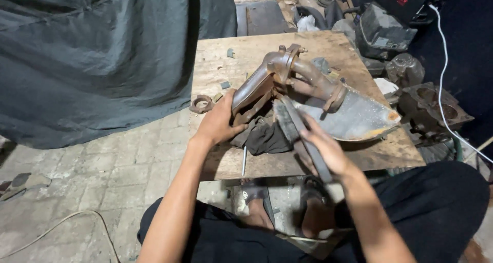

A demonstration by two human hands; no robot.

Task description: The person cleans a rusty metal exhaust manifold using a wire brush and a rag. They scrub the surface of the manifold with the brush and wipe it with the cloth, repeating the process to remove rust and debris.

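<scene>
Left hand (220, 123) grips rusty manifold (287, 78); right hand (323, 150) clamps wire brush (300, 134).

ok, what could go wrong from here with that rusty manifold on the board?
1. The left hand alone steadies the rusty manifold; brushing force could roll it off the dark rag.
2. The right hand works the wire brush close to the heat shield, whose thin edge might cut.
3. Loose bits near the wooden board edge, like the rusty ring, may fall.
</scene>
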